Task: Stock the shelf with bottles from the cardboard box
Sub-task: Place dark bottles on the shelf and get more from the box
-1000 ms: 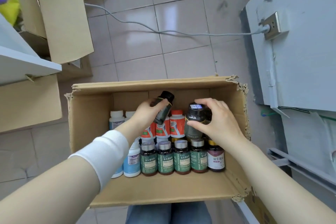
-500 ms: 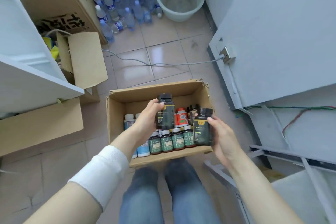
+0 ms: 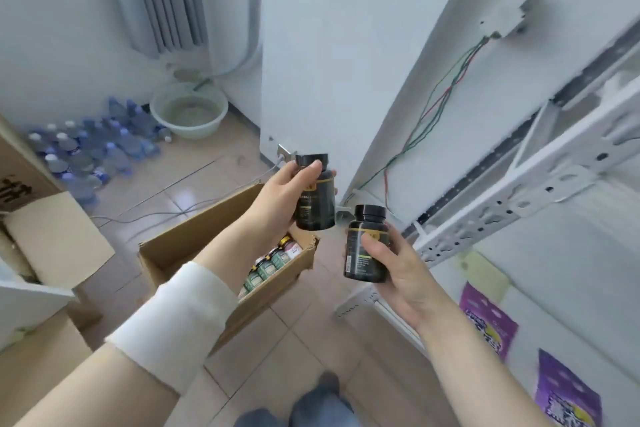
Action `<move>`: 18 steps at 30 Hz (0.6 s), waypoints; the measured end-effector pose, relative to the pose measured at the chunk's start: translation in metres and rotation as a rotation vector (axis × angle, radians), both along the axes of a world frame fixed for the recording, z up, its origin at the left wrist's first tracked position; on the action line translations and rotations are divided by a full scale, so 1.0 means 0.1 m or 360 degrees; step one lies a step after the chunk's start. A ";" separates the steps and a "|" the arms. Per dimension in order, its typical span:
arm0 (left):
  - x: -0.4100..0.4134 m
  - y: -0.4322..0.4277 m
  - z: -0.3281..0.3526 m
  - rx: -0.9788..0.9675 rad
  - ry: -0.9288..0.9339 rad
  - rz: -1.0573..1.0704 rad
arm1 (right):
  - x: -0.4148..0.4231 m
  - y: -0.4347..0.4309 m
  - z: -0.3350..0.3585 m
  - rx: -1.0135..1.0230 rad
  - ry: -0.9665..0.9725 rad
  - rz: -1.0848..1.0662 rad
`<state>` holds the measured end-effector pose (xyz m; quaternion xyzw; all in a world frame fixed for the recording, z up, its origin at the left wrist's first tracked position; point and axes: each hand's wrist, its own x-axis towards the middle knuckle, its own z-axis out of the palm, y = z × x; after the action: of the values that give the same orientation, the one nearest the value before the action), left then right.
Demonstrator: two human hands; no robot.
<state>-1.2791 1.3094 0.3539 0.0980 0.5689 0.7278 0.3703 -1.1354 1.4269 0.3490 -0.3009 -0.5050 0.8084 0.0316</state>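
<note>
My left hand (image 3: 282, 196) grips a black bottle (image 3: 316, 204) with a black cap, held upright in the air above the cardboard box (image 3: 194, 236). A second black bottle (image 3: 366, 250) is held upright in my right hand (image 3: 398, 270), lower and to the right, close to the white metal shelf (image 3: 512, 198). The open box sits on the tiled floor below my left forearm. Several green-label bottles (image 3: 268, 265) show at its right end; the rest of its contents is hidden by my arm.
Purple packets (image 3: 490, 324) lie on the lower shelf board at right. Loose wires run down the white panel beside the shelf. Water bottles (image 3: 93, 149) and a basin (image 3: 188, 109) stand on the floor at the back. More cardboard boxes (image 3: 52, 246) are at left.
Both hands have lifted the two black bottles out of the box and up toward the shelf at right. The view has swung up and right, so the box now sits lower left.
</note>
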 end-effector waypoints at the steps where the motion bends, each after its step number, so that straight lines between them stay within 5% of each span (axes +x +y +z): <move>1: 0.12 0.08 0.20 0.0027 0.0094 -0.0045 | 0.14 0.06 0.15 0.0113 0.0032 -0.0020; 7: 0.94 0.67 1.30 0.0236 0.0606 -0.0362 | 1.06 0.46 0.95 0.0599 0.0168 -0.0247; 18: 3.35 2.48 2.66 0.0638 0.1044 -0.0873 | 3.78 1.76 2.27 0.1126 0.0272 -0.0685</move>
<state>-0.9442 1.5572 0.6203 0.5389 0.4572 0.6293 0.3234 -0.7572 1.6028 0.5759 -0.3021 -0.6726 0.5822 0.3428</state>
